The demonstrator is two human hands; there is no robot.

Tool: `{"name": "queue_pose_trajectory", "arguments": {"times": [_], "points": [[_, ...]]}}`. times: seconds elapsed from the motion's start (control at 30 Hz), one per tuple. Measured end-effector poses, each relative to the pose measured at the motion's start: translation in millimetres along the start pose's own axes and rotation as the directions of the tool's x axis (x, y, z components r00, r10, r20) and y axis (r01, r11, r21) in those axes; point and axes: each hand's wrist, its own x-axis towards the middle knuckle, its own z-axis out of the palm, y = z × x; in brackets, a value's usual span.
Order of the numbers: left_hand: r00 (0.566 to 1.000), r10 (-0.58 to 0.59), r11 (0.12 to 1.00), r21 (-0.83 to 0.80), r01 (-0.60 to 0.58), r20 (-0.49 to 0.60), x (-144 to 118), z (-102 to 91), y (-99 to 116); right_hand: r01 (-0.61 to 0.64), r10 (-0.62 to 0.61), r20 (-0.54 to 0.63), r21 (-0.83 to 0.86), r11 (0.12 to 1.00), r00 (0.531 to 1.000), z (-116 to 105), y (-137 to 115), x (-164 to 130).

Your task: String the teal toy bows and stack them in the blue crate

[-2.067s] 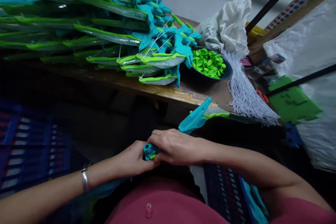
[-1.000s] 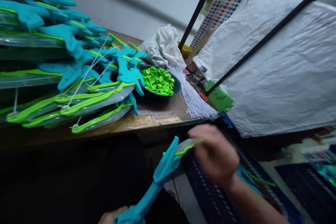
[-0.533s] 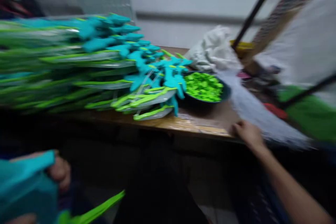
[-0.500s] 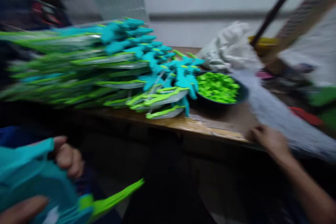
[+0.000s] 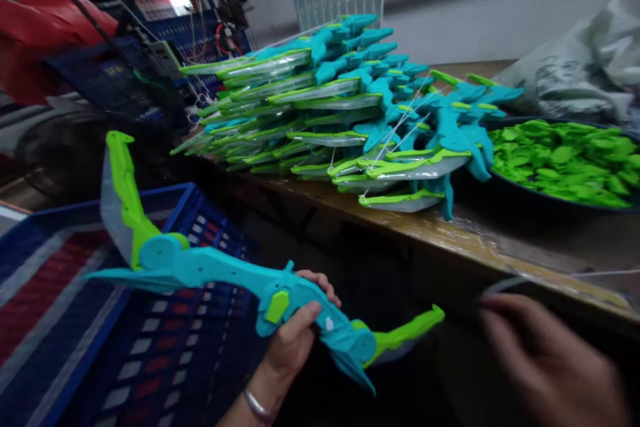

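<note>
My left hand grips the teal middle of a toy bow, thumb on the near face and fingers behind. The bow lies at a slant, with a bright green limb at each end and a green plastic piece on its middle. At the table edge on the right, my right hand is blurred, its thumb and finger pinched on a thin white string. A pile of similar toy bows lies on the table beyond, some with white strings.
A dark bowl of small green plastic pieces stands right of the pile on the wooden table. Behind it is a white sack. A blue plastic crate sits low at the left, with a striped sheet in it.
My view has swung left. The bow in my left hand has come from the lower left toward the middle. My right hand has come off the tabletop toward me, with string at its fingertips.
</note>
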Motion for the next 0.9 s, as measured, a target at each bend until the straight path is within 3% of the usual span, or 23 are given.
{"name": "queue_pose_trajectory", "arguments": {"times": [0.07,0.17,0.23,0.3,0.33,0.4,0.5,0.57,0.6,0.67,0.73,0.8,0.87,0.9], "points": [[0.993,-0.115,0.993,-0.029,0.116,0.020,-9,-3.6,-17,0.175,-0.187,0.176,0.084,0.981,0.966,30,-31,-19],[0.958,-0.282,0.955,-0.078,0.285,0.052,-21,-5.8,-25,0.386,-0.454,0.361,0.247,0.889,0.815,87,-69,-41],[0.936,-0.351,0.931,-0.093,0.352,0.029,-25,-5.4,-21,0.447,-0.519,0.416,0.263,0.855,0.747,111,-82,-54],[0.933,-0.361,0.927,-0.113,0.356,-0.018,-25,-4.4,-16,0.430,-0.519,0.463,0.290,0.855,0.718,117,-85,-66],[0.937,-0.347,0.932,-0.125,0.340,-0.041,-25,-4.1,-13,0.376,-0.499,0.502,0.332,0.865,0.706,115,-84,-70],[0.947,-0.312,0.942,-0.154,0.298,-0.074,-23,-4.4,-9,0.156,-0.392,0.578,0.415,0.896,0.715,103,-81,-70],[0.963,-0.259,0.954,-0.178,0.242,-0.079,-23,-7.8,-8,-0.173,-0.070,0.594,0.343,0.923,0.801,85,-76,-53],[0.974,-0.223,0.965,-0.150,0.213,-0.049,-24,-10.9,-10,-0.203,0.071,0.515,0.206,0.957,0.854,82,-74,-39],[0.979,-0.204,0.974,-0.105,0.200,-0.026,-25,-12.4,-11,-0.205,0.104,0.515,0.144,0.968,0.851,84,-73,-33],[0.984,-0.175,0.985,0.023,0.174,0.043,-27,-14.7,-14,-0.299,0.169,0.589,0.130,0.945,0.790,94,-71,-23],[0.975,-0.176,0.980,0.115,0.161,0.136,-29,-15.1,-16,-0.544,0.271,0.637,0.278,0.792,0.721,107,-71,-14],[0.959,-0.191,0.978,0.121,0.169,0.210,-31,-12.1,-14,-0.697,0.392,0.583,0.515,0.499,0.711,116,-69,-4],[0.953,-0.193,0.980,0.088,0.177,0.236,-33,-4.9,-9,-0.652,0.507,0.474,0.711,0.262,0.720,114,-63,11],[0.954,-0.193,0.981,0.076,0.180,0.228,-34,-0.3,-5,-0.593,0.547,0.413,0.780,0.200,0.728,109,-58,20]]}}
